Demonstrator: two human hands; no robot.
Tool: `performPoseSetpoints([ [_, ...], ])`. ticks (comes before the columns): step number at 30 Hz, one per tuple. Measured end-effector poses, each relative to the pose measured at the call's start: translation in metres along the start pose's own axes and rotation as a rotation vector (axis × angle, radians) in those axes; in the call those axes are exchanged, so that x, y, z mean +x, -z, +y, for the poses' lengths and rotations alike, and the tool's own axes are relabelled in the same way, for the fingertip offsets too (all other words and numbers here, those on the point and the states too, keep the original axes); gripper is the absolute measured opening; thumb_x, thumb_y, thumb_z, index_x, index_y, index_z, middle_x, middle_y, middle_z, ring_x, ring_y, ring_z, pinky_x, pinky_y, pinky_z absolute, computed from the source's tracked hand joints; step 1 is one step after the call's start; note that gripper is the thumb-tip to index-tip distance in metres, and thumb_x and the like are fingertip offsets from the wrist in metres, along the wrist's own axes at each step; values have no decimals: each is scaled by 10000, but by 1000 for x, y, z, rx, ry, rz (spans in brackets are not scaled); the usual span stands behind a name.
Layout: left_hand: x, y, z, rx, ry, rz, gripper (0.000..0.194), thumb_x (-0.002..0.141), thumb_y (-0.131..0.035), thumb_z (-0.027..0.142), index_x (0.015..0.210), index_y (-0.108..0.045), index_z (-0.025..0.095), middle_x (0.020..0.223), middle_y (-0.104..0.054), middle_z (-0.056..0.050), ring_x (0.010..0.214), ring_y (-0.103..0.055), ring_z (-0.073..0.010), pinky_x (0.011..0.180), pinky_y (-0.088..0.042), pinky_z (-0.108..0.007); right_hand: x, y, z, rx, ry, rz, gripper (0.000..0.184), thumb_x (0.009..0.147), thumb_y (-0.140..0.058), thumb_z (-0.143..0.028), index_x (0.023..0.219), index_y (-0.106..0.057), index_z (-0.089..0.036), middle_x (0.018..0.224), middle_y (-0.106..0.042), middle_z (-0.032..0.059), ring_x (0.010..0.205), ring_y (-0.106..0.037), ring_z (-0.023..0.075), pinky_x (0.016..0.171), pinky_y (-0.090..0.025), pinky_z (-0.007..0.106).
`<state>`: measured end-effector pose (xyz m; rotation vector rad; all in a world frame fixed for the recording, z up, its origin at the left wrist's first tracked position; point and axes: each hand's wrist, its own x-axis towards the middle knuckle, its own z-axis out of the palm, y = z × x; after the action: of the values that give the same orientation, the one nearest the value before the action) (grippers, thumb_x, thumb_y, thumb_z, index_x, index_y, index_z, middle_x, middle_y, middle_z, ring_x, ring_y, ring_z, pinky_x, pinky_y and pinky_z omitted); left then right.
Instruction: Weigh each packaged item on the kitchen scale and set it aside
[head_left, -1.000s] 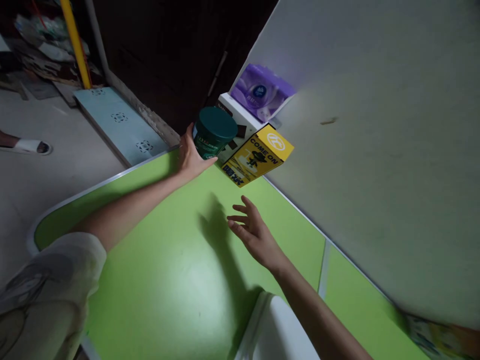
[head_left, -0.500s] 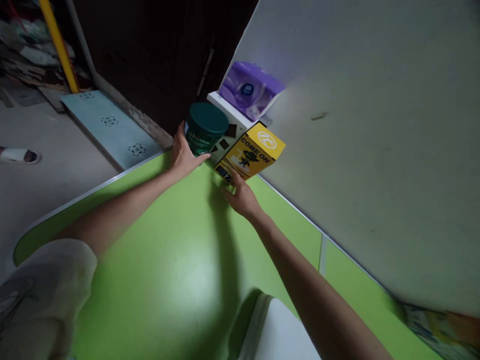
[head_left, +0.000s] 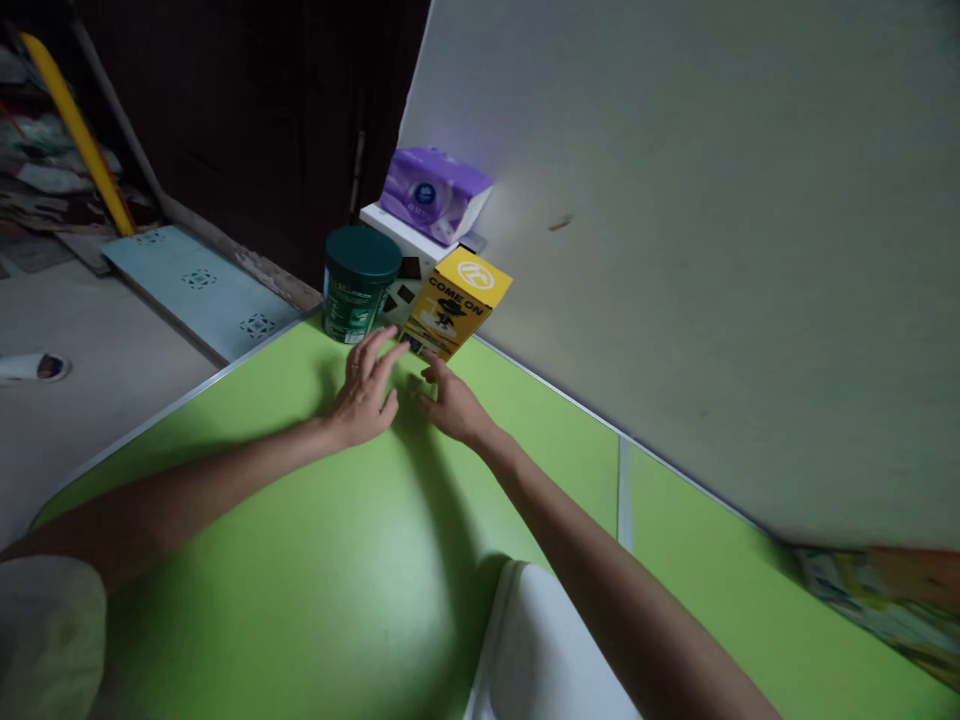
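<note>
Currently, the left hand (head_left: 361, 398) has empty fingers loosely spread, a round dark-green plastic tub (head_left: 360, 285) just beyond them, while the right hand (head_left: 456, 408) keeps partly open fingers at a yellow cardboard box's lower front (head_left: 439, 338), contact unclear.

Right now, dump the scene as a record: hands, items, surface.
left_hand: left hand, open, fingers spread before the green tub and yellow box
right_hand: right hand, open, fingertips at the yellow box's lower edge; contact unclear
tub: upright, lid on, left of the yellow box
box_text: "COME ON"
behind: purple pack on white box
surface: green tabletop
</note>
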<state>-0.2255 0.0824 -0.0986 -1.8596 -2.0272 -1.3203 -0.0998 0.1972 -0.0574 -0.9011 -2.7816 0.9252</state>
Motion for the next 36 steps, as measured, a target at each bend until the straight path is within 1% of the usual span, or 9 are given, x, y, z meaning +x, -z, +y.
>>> performPoseSetpoints([
  [6,-5,-5,85,-333,-137,-514,580,764,-435,50,1334,-460,152,1340,-541,-152,1277,-504,-257,1106,-421,-454,-115,25,-7,88,160,-136,317,796,-541,-92,1098,-624,-140,1078,-690,131,977,-661,251,890,-539,447],
  [11,-9,-17,173,-436,-258,-909,511,756,-461,52,1252,-554,135,1269,-615,-140,1147,-606,-264,1013,-495,-414,-231,49,4,238,3,-96,303,821,-599,-173,1118,-655,-193,1043,-692,94,917,-689,240,801,-609,411],
  [14,-21,-19,224,-440,-266,-1159,551,784,-478,71,1323,-504,181,1265,-635,-122,1088,-643,-271,917,-529,-408,-291,62,10,369,-30,-114,385,811,-655,-227,1196,-650,-225,1131,-692,77,1001,-687,247,867,-596,414],
  [19,-36,-13,286,-518,-121,-1537,480,894,-502,274,1371,-453,288,1131,-704,-72,939,-688,-246,755,-548,-342,-359,82,23,756,19,-381,359,790,-692,-130,1144,-695,-188,1085,-730,44,1032,-682,187,995,-511,372],
  [22,-33,-27,313,-568,-107,-1685,451,941,-453,347,1391,-438,312,1199,-676,-73,1032,-664,-251,823,-552,-374,-388,88,47,911,31,-396,389,780,-679,-106,1162,-680,-180,1169,-708,48,1092,-659,169,1017,-487,364],
  [25,-25,-66,337,-566,-96,-1644,489,917,-479,294,1403,-422,297,1262,-638,-95,1122,-629,-267,871,-557,-419,-413,88,91,1025,-18,-139,378,790,-672,-179,1168,-662,-189,1148,-716,47,1084,-664,164,1017,-486,385],
  [28,-15,-128,359,-588,-37,-1445,574,850,-521,190,1410,-409,247,1383,-550,-131,1249,-552,-297,967,-517,-486,-430,83,156,1071,-191,457,247,790,-663,-265,1024,-686,-192,1017,-742,45,990,-689,168,1023,-473,420],
  [31,-2,-195,384,-618,183,-1258,577,828,-484,91,1398,-417,154,1435,-491,-176,1284,-523,-281,1046,-458,-475,-440,81,230,1045,-387,1034,264,707,-670,-248,965,-646,-199,947,-729,47,916,-686,181,1020,-467,458],
  [36,31,-279,438,-613,393,-1075,515,857,-535,104,1363,-440,92,1404,-506,-195,1226,-553,-255,994,-476,-388,-441,94,328,971,-489,1286,434,632,-640,-204,1061,-575,-199,1038,-681,86,1038,-646,223,1026,-458,468],
])
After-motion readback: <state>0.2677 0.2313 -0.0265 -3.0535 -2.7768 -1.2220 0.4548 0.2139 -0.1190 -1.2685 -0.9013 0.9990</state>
